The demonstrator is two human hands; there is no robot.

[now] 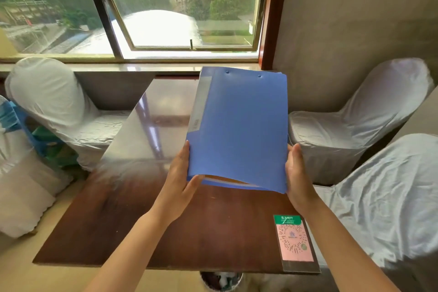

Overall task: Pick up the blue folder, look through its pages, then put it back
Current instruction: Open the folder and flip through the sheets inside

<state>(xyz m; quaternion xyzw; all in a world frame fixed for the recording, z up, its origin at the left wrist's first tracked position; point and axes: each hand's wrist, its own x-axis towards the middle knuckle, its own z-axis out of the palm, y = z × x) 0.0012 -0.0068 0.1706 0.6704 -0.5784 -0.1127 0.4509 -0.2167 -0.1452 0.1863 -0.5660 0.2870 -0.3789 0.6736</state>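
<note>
The blue folder (239, 130) hangs in the air above the brown table (132, 208), closed, with its grey spine label on the left side. My left hand (182, 180) grips its lower left corner, thumb on the cover. My right hand (297, 178) holds the lower right edge. The cover bows up slightly at the near edge, and a sliver of pale pages shows underneath.
A pink and green QR-code card (295, 239) lies at the table's near right corner. White-covered chairs stand at the left (54, 106), right (355, 121) and near right (388, 199). A window (182, 12) is behind the table, and a bin (221, 281) sits below the near edge.
</note>
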